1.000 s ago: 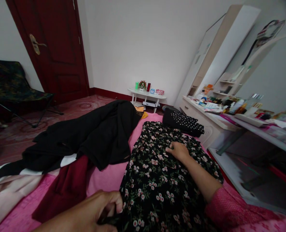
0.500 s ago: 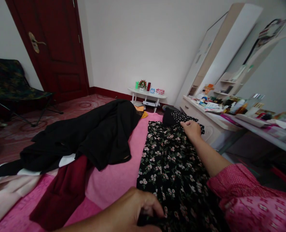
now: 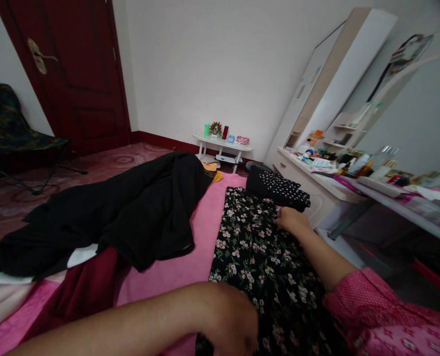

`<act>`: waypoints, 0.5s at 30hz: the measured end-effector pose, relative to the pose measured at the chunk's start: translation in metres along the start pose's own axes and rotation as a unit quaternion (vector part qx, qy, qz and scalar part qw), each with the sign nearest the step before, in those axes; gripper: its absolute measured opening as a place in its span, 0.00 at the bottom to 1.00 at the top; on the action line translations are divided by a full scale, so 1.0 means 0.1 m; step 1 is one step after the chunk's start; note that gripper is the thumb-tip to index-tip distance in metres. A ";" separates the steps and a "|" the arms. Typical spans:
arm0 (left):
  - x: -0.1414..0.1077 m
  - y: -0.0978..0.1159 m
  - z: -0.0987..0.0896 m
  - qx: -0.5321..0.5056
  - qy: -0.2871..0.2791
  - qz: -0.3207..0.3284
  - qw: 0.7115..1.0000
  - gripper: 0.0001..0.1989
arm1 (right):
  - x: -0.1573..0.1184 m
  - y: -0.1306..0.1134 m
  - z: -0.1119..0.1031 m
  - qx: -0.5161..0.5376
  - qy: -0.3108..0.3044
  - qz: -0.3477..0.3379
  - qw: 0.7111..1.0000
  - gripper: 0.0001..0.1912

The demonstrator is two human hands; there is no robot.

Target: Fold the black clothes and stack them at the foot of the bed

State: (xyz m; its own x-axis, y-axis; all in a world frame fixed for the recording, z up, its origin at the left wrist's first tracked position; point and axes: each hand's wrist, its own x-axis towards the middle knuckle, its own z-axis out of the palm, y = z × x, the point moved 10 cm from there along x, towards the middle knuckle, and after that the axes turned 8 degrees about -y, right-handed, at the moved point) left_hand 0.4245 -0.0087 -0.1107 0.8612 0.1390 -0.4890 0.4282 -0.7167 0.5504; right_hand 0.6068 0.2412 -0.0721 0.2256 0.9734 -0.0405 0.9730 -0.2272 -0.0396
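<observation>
A black floral garment (image 3: 257, 247) lies lengthwise over the pink bedding (image 3: 175, 269). My right hand (image 3: 292, 220) pinches its upper right edge, fingers closed on the fabric. Low in the picture, my left hand (image 3: 234, 316) rests on the garment's near left part; its fingers curl down, and their tips are hidden beneath the hand. Just beyond the garment sits a folded black cloth with white dots (image 3: 279, 189). To the left, a black garment (image 3: 141, 207) is heaped over a dark red one (image 3: 82, 287).
A small white table (image 3: 223, 142) holds a plant and cups by the wall. On the right, a white dresser (image 3: 316, 183) is crowded with bottles. A camouflage folding chair (image 3: 15, 133) stands at the left near a dark red door (image 3: 78, 74).
My right hand has come slightly nearer, off the dotted cloth, with the floral edge. My left hand has turned over so its back shows. The view has shifted a little.
</observation>
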 end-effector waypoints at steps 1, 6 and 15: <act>0.00 -0.15 -0.23 -0.011 0.082 -0.056 0.995 0.21 | 0.00 -0.12 0.03 0.000 0.003 -0.025 1.000 0.08; -0.14 -0.82 -0.78 0.023 0.431 -0.240 0.870 0.32 | 0.02 -0.90 0.20 0.021 0.011 -0.188 0.982 0.13; 0.13 -1.09 -0.54 -0.009 0.383 -0.193 0.903 0.37 | 0.32 -1.48 0.84 0.002 -0.057 -0.273 0.960 0.28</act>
State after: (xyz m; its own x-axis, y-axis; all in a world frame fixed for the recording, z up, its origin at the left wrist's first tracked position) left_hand 0.4037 0.1085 -0.1408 0.5800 0.8137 -0.0380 0.7359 -0.5034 0.4528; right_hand 0.4662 0.3031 -0.1516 -0.3255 0.9377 -0.1216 0.9444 0.3160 -0.0909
